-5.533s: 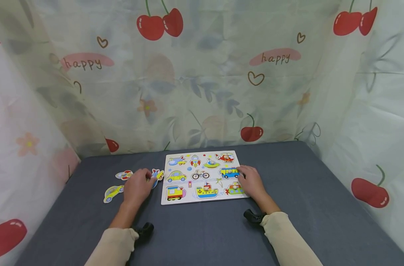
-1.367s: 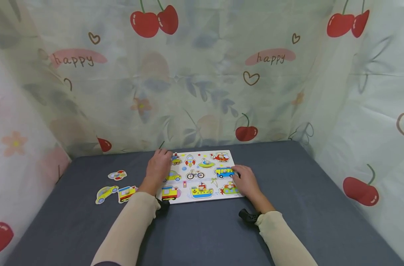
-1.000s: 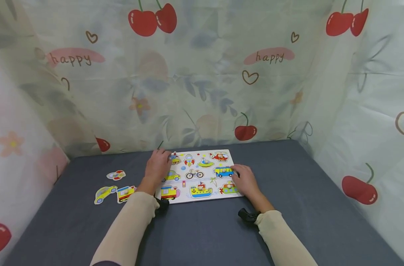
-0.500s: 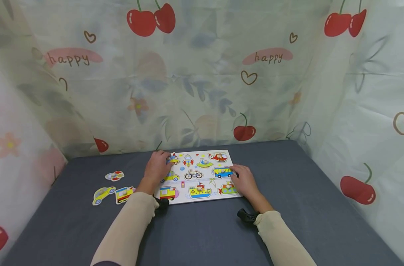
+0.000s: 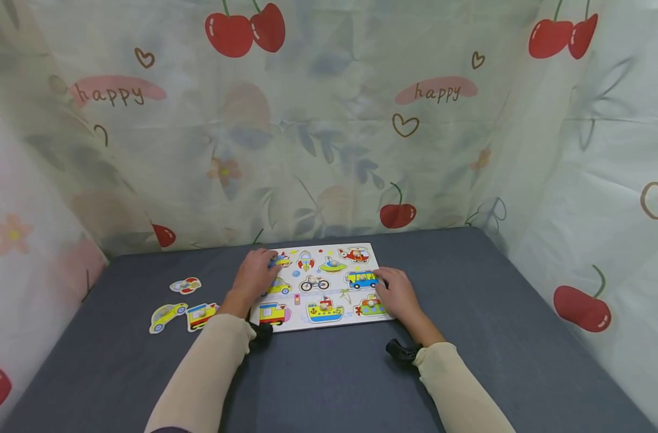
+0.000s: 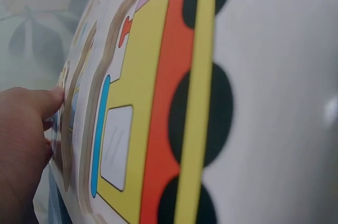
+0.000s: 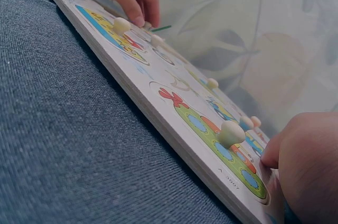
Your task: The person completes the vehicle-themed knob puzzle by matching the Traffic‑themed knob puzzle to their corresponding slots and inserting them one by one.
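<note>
A white wooden puzzle board (image 5: 337, 323) with vehicle pictures lies on the table. My left hand (image 5: 254, 275) reaches over its upper left corner and pinches the airplane piece (image 5: 279, 261), which overlaps the airplane spot; the fingers cover part of it. In the left wrist view, the thumb (image 6: 50, 100) is at the board, beyond the large printed train (image 6: 142, 113). My right hand (image 5: 398, 294) grips the board's right edge beside the bus piece (image 5: 361, 279) and the green submarine piece (image 7: 216, 145). Knobs stand up from the submarine and boat piece (image 5: 325, 310).
Left of the board lie a rocket piece (image 5: 185, 285), a yellow car piece (image 5: 168, 317) and a train piece (image 5: 201, 316), the train partly behind the left sleeve (image 5: 201, 367). A patterned curtain (image 5: 329, 150) closes off the back and sides of the dark table (image 5: 329, 379).
My left hand has carried the airplane piece from beside the board onto its upper left corner, uncovering the train piece. Lately it shifts only slightly there. The right hand keeps its place.
</note>
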Available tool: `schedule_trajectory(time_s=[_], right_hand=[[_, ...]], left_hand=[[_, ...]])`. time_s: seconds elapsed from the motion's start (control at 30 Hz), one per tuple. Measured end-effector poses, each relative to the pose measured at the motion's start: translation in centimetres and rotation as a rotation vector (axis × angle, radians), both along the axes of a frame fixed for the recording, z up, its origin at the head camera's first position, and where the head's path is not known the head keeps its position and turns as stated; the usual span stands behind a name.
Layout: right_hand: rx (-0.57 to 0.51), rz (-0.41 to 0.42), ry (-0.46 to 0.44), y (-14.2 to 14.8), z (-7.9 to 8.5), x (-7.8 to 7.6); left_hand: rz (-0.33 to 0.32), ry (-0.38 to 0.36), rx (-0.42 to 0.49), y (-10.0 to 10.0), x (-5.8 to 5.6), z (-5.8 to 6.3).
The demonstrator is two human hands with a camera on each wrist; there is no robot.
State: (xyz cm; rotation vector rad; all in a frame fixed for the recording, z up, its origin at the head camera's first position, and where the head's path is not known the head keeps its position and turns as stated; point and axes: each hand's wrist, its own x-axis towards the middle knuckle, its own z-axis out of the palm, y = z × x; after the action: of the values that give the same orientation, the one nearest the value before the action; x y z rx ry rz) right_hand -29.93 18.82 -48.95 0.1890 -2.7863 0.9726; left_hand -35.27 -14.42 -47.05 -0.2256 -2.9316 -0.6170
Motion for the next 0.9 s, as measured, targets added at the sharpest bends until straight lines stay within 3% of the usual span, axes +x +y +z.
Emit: schedule_trajectory(time_s=[0.13, 0.47, 0.9], right_hand=[[-0.003, 0.002, 0.001, 0.0, 0.0, -0.1], [0.007, -0.004, -0.01, 0.0, -0.1, -0.2], [0.012, 0.004, -0.001, 0.0, 0.1, 0.0]], left_hand=[[-0.007, 0.016, -0.02, -0.3, 0.1, 0.0], [-0.007, 0.133, -0.142, -0.6, 0.3, -0.2], [0.01, 0.102, -0.077, -0.8, 1.4, -0.1]])
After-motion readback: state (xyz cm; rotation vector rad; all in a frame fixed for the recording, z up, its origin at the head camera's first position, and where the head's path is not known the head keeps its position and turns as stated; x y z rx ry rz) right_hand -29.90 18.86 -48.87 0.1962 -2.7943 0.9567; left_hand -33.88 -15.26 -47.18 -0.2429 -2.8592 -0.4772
